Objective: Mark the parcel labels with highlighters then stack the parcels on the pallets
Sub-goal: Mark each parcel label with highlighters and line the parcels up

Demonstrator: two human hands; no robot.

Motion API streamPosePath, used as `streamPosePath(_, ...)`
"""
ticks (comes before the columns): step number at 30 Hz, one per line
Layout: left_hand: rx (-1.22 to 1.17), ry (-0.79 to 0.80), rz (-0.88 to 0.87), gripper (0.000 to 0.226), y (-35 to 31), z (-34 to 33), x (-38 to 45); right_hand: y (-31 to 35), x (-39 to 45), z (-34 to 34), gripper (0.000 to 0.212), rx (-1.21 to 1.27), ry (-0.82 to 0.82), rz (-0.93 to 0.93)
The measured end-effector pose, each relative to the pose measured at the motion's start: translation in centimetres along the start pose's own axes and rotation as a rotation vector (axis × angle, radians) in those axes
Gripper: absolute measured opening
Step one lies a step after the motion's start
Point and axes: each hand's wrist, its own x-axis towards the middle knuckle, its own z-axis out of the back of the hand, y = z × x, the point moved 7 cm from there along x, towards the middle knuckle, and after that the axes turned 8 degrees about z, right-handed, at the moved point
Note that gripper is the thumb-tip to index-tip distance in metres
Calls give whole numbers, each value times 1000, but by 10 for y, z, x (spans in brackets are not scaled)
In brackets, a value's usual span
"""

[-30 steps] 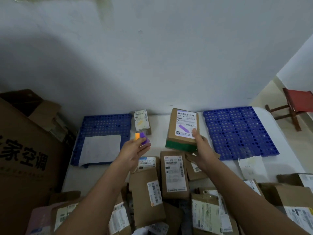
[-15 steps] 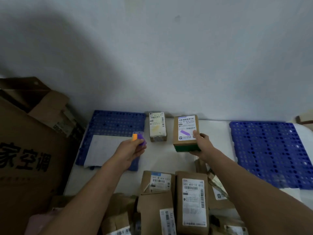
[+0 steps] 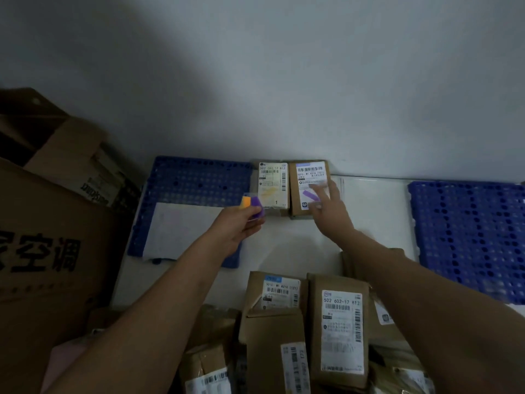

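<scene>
My right hand (image 3: 329, 211) lays straight fingers (image 3: 318, 191) flat on the purple-marked parcel (image 3: 309, 189); my left hand (image 3: 238, 226) has fingers clamped round the highlighters (image 3: 252, 204).

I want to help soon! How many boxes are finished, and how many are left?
Two look finished: the box with the yellow mark and the box with the purple mark sit side by side by the wall. The right hand rests on the purple one; the left hand holds the highlighters. The pile of boxes waits unmarked.
</scene>
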Motion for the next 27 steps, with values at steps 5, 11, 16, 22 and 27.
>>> streamPosePath(5,2,-14,23,36,4,4,7,2,1,-8,47,-264,148,8)
streamPosePath(11,8,-27,41,34,9,5,10,6,4,-9,59,-520,277,51)
streamPosePath(16,22,-7,50,35,15,-10,4,1,4,13,62,-147,90,-36)
streamPosePath(22,161,77,-25,27,21,-59,-28,27,-49,50,29,452,-88,-155)
streamPosePath(27,401,178,-160,12,38,-110,-67,37,-115,62,23,928,-100,-268)
